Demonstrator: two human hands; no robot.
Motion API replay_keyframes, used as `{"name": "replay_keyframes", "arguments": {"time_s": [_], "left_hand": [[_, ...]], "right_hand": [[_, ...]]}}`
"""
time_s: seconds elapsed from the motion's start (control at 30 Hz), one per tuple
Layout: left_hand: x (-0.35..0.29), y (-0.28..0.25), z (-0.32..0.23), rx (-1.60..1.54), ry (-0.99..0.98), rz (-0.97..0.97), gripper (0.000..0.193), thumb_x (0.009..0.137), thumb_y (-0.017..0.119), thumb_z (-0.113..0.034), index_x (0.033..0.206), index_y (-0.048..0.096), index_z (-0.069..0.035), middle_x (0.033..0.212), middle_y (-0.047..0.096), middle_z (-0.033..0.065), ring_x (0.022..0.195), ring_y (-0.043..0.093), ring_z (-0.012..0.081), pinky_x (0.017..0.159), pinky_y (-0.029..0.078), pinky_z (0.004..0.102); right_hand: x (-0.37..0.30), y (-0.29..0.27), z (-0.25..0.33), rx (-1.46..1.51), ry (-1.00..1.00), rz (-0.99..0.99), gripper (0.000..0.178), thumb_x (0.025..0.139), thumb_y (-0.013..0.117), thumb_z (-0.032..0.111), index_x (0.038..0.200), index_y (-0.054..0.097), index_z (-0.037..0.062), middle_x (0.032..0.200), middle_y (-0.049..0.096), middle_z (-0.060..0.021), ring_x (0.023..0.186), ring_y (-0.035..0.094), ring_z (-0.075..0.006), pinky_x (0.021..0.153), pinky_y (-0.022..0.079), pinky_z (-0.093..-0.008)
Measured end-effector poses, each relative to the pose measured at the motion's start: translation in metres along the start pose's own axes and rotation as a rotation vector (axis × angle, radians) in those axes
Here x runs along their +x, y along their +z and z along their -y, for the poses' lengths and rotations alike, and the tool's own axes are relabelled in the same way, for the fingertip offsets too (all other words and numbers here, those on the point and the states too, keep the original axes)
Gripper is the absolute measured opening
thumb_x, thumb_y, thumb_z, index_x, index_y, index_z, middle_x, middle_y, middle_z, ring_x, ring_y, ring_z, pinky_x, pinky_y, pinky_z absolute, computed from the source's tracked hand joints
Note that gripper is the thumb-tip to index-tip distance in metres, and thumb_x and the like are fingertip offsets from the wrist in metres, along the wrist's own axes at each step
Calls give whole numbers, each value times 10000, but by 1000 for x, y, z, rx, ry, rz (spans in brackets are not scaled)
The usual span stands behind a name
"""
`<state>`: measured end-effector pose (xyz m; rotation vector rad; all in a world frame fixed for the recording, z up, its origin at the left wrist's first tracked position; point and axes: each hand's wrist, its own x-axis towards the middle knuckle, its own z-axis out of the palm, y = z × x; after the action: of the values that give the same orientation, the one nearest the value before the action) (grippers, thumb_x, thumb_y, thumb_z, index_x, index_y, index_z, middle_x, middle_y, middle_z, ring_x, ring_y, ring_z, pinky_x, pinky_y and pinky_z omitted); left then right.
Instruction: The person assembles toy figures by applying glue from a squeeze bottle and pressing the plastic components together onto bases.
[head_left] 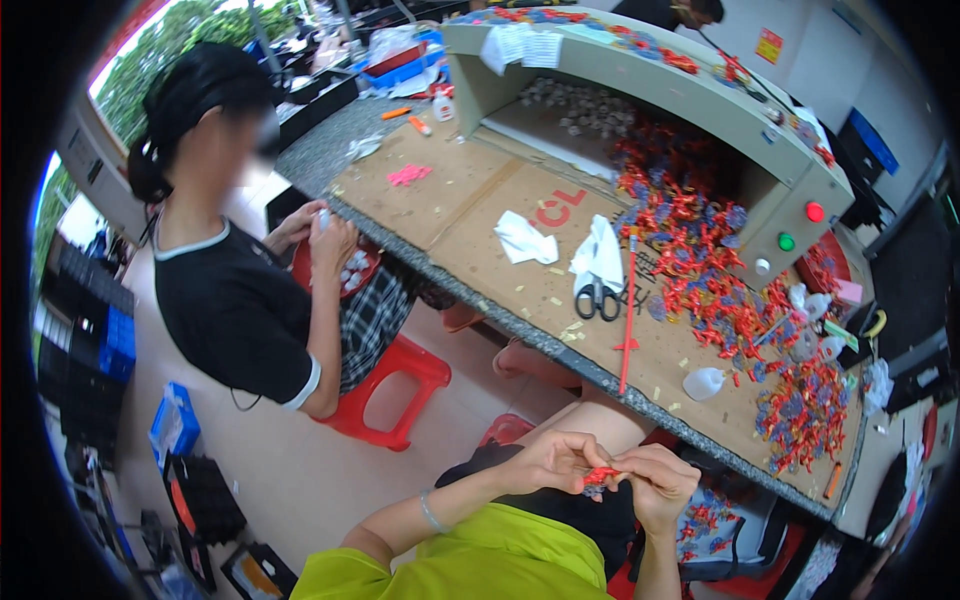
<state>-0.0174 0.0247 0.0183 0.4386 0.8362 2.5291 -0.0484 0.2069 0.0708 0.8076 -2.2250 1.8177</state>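
Over my lap, my left hand (pixel 553 463) and my right hand (pixel 657 484) meet at the fingertips. Pinched between them is a small red plastic figure (pixel 599 477) with a greyish part below; its exact kind is too small to make out. Both hands are closed on it, just off the table's near edge. On the table (pixel 440 240), many similar red, yellow and bluish pieces (pixel 700 260) spill out of a grey box-shaped machine. A smaller pile (pixel 803 412) lies at the right corner. More pieces (pixel 703 520) rest in a container beside my right forearm.
Black-handled scissors (pixel 597 300) lie under a white cloth, near a long red stick (pixel 629 310) and a white bottle (pixel 703 383). The grey machine (pixel 800 215) stands across the table. To the left, a seated person (pixel 240 270) handles small white pieces over a red bowl (pixel 360 275).
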Motion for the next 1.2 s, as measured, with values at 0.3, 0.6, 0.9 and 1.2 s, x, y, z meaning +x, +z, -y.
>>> {"name": "replay_keyframes", "arguments": {"time_s": [0.3,0.6,0.9,1.2], "left_hand": [[-9,0,8,-19,32,14,331,809,747,-102,1034,550,40,1133,577,185,1035,602,267,830,540,363],[-18,3,-1,-8,90,-18,337,806,759,-131,1015,544,23,1105,608,178,1002,613,234,810,532,331],[-23,-1,-7,-103,17,-52,541,771,781,-104,1171,427,-15,1114,590,124,1023,602,229,823,528,349],[-25,-10,-34,438,-66,-128,748,710,851,-209,1240,345,-58,1140,584,94,1005,586,159,849,471,321]], "right_hand": [[-6,5,-2,7,23,13,217,581,627,-163,741,695,-32,717,676,-131,656,646,-226,616,502,-280],[0,14,-1,-31,-31,88,218,605,611,-198,739,671,-38,713,651,-122,675,623,-200,610,468,-253],[0,23,2,-111,-49,48,177,577,654,-145,714,670,-34,680,658,-136,627,651,-246,609,514,-296],[-3,21,-10,-6,34,130,241,662,621,-190,812,722,-31,899,661,-139,756,682,-209,635,564,-276]]}}
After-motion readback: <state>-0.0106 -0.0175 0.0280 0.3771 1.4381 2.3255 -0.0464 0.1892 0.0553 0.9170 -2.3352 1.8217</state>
